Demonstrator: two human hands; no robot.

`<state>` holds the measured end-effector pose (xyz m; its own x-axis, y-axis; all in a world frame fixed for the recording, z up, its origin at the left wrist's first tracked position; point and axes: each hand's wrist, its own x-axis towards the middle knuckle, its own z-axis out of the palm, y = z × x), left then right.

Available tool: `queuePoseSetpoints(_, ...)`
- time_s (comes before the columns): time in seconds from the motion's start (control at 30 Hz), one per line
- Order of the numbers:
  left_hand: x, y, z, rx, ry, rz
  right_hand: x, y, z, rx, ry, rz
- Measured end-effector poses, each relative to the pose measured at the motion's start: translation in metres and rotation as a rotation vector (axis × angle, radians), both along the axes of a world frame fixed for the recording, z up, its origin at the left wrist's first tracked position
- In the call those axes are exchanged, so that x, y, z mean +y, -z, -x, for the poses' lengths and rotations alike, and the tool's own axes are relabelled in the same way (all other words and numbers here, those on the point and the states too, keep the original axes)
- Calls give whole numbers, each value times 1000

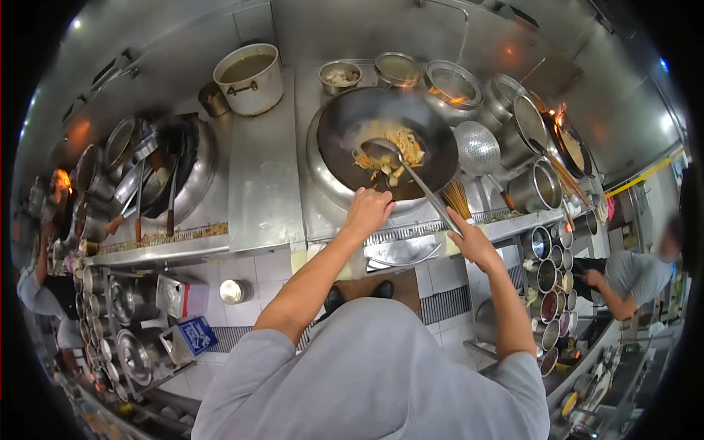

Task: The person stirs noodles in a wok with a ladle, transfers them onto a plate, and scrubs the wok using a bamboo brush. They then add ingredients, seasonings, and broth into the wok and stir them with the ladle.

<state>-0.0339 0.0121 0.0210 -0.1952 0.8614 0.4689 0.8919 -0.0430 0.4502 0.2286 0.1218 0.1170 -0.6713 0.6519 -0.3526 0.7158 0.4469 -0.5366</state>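
Observation:
A large dark wok [341, 136] sits tilted on the burner in front of me, holding steaming noodles [400, 137] with pale pieces among them. My left hand [370, 210] is closed at the wok's near edge; the exact part under its fingers is hidden. My right hand [473, 240] grips the handle end of a long metal ladle [416, 176]. The ladle's bowl rests in the wok, against the noodles. Close to my right hand, a bundle of thin bamboo sticks [456, 196] and a perforated skimmer [477, 149] lie right of the wok.
Behind the wok stand a bowl of pale food [340, 76] and several strainer-topped pots [398, 70]. A big stockpot [249, 81] is at the back left. Flames [559, 117] rise at the far right, near another person [634, 279]. Seasoning containers [547, 275] line the right side.

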Motion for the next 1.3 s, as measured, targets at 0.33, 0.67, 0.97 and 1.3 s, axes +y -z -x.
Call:
queuePoseSetpoints(0.33, -26, -11, -8, 86, 17, 53, -1, 20, -16, 263, 11, -208)
queuePoseSetpoints(0.67, -32, 13, -14, 114, 17, 64, 15, 17, 4, 106, -51, -392)
queuePoseSetpoints(0.97, 20, 4, 13, -16, 12, -19, -29, 56, -23, 473, 164, -104)
queuePoseSetpoints(1.3, 30, 25, 25, -115, 81, -81, -82, 148, 6, 395, 215, -135)
